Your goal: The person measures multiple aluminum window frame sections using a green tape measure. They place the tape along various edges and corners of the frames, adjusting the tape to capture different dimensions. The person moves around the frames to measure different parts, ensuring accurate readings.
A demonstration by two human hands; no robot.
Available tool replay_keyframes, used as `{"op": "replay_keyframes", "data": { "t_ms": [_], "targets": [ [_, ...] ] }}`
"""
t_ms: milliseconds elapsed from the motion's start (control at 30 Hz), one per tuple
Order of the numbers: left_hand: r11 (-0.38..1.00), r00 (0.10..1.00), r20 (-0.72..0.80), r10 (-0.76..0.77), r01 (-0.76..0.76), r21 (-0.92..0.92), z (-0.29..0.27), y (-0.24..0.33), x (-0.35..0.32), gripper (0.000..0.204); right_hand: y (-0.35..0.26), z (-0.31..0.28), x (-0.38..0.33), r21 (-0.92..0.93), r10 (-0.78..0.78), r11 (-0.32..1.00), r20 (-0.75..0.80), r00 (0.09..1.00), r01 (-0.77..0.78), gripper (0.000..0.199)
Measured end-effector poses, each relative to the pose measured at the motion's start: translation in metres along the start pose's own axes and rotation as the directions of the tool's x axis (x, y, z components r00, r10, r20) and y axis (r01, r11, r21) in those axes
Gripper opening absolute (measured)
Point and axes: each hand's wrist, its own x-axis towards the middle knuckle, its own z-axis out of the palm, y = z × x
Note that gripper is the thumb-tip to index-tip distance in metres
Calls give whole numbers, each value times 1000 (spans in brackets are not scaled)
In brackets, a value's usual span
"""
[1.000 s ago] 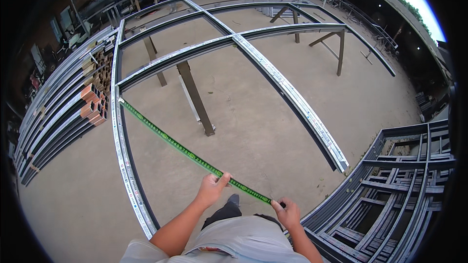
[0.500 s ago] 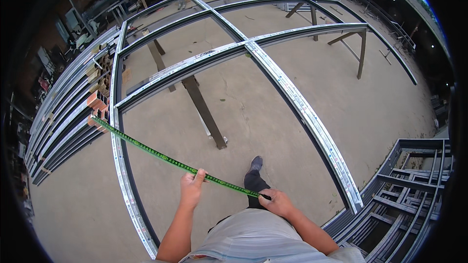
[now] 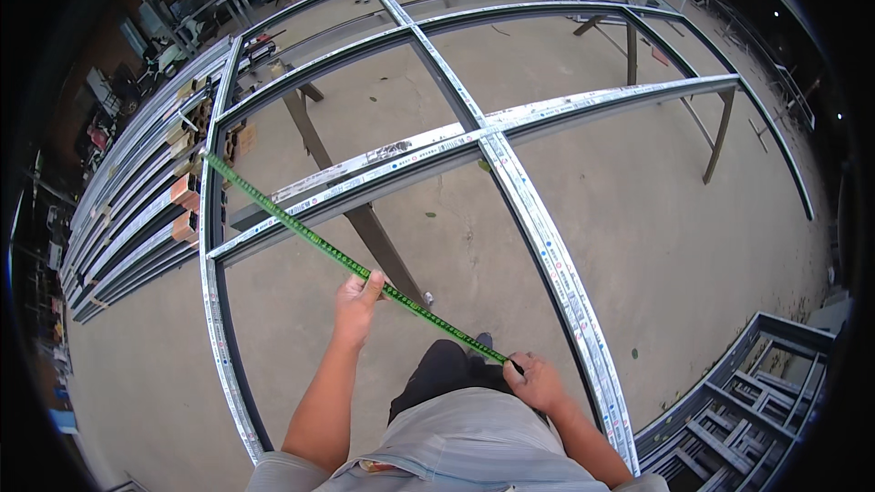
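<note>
A green tape measure [image 3: 301,230] is stretched slantwise across the view, its far end over the left bar of a large metal frame [image 3: 538,210]. My left hand [image 3: 358,306] pinches the blade partway along, thumb on top. At the near end my right hand [image 3: 535,380] is closed round the tape, where a dark part shows between the fingers; most of that part is hidden by the hand. Printed film covers the frame's pale bars. The blade passes above the frame's crossbar [image 3: 337,191].
Dark trestle legs [image 3: 378,246] stand beneath the frame. Long metal profiles [image 3: 137,219] with orange-ended tubes [image 3: 185,189] are stacked at the left. Smaller welded-looking frames [image 3: 729,410] lie at the lower right. Several tools and benches line the far wall.
The view has shifted forward over the frame. The tape's far end has swung up and away, and my left hand has risen slightly. Both hands keep hold of the tape.
</note>
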Motion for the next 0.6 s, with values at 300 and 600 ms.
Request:
{"op": "replay_keyframes", "data": {
  "t_ms": [300,600],
  "targets": [
    [993,967,229,-110,116,-13,90,7,183,42,-14,-40,89,156,149,981,-213,966,-117,18],
    [961,876,457,-153,239,-138,171,-14,397,44,-70,-76,227,23,331,935,-409,851,-353,30]
  ]
}}
